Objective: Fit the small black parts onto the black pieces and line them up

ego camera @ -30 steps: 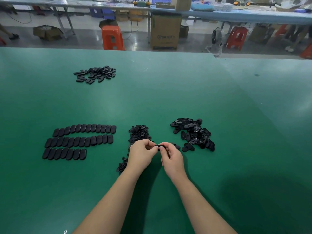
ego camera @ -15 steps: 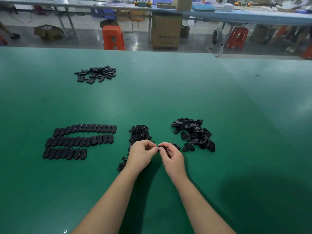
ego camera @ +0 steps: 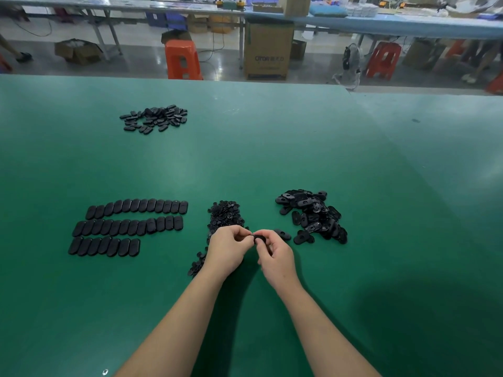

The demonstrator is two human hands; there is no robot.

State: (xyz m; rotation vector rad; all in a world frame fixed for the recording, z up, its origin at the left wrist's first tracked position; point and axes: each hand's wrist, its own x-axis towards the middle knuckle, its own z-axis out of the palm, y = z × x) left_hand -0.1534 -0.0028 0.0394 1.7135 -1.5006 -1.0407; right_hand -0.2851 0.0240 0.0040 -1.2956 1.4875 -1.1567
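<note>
Pinching one black piece point(ego camera: 259, 238) between them, the left hand point(ego camera: 227, 250) and right hand point(ego camera: 275, 257) meet above the tabletop point(ego camera: 272, 148) — loose pieces point(ego camera: 313, 216) at 2 o'clock, finished rows point(ego camera: 128, 227) at 9 o'clock.

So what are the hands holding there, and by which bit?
One black piece, pinched between the fingertips of the left hand and the right hand, each at one end. Whether a small part is on it cannot be told.
</note>
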